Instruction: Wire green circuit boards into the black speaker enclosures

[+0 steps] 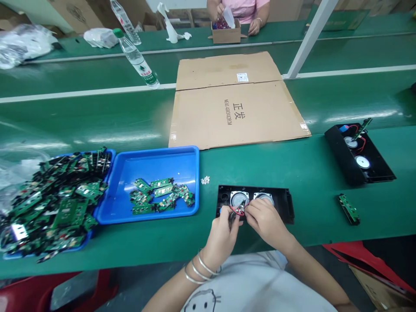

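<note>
A black speaker housing (286,203) lies on the bench in front of me, with two round silver speakers (239,198) set in it. My left hand (224,234) is closed around a dark hand tool that looks like small pliers (232,218), its tip over the left speaker. Close beside it, my right hand (268,221) has its fingertips pinched together at the red wire (238,211). Those fingertips partly hide the wire's end, so what exactly they grip is unclear. A blue part shows at the housing's left edge.
Left stand a blue tray (156,162) with several green circuit boards and another heaped with boards (61,208). Small white pieces (205,180) lie nearby. Right are another housing (344,160) and a loose board (349,209). Beyond lie flattened cardboard (208,117), a bottle (138,60) and a person (240,13).
</note>
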Available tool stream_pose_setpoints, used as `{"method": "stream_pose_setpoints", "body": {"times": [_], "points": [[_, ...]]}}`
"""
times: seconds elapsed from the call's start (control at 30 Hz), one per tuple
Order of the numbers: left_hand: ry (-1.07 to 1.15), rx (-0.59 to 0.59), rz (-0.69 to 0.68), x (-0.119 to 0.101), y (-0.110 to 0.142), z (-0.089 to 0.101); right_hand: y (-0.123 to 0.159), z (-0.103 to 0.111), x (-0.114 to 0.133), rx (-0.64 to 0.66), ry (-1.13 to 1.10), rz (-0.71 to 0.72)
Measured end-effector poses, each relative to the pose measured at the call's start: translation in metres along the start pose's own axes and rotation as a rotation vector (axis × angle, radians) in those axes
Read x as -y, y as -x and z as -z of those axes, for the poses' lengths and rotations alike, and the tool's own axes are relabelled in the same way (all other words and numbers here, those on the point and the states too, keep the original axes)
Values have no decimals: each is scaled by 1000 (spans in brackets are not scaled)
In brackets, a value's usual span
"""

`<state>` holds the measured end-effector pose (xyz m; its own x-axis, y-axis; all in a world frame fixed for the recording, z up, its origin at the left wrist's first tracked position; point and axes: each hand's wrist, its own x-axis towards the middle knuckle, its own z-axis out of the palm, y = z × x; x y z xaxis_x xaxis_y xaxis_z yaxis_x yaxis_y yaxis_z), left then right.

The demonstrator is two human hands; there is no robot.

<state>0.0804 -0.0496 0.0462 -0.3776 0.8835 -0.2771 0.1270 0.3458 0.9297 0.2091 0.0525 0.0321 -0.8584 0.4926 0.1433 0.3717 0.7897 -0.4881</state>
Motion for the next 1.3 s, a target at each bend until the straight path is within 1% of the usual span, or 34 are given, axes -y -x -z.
{"method": "stream_pose_setpoints", "body": {"times": [0.17, 0.27, 0.3, 0.37, 0.43, 0.5, 0.63, 0.73, 0.87, 0.97, 1.07, 1.17, 1.23, 1.3], "points": [[67, -7, 6, 2, 0, 2, 3, -9, 2, -167, -25, 4], [90, 21, 4, 2, -2, 4, 6, -11, 1, -274, -83, -92], [93, 39, 6, 2, -2, 5, 7, -11, 0, -287, -97, -120], [99, 69, 18, 2, -3, 7, 6, -10, -1, -243, -120, -114], [110, 77, 21, 1, -4, 9, 4, -8, -3, -132, -136, -43], [111, 68, 10, -1, -5, 9, 2, -6, -4, -68, -131, 5], [44, 66, 11, -3, -4, 8, 2, -7, -3, -76, -106, 4], [1, 79, 15, -2, -3, 8, 5, -10, -1, -97, -89, -22], [0, 89, 16, 1, -2, 8, 9, -16, 0, -94, -54, -42], [18, 95, 21, 1, -4, 8, 9, -16, -1, -106, -67, -54], [52, 88, 35, -1, -6, 9, 7, -11, -4, -81, -153, -59], [84, 61, 52, -4, -8, 10, 6, -2, -7, 4, -263, -86], [78, 43, 75, -6, -7, 10, 8, 6, -10, 50, -282, -92], [45, 26, 97, -6, -6, 11, 12, 14, -15, 27, -245, -75]]}}
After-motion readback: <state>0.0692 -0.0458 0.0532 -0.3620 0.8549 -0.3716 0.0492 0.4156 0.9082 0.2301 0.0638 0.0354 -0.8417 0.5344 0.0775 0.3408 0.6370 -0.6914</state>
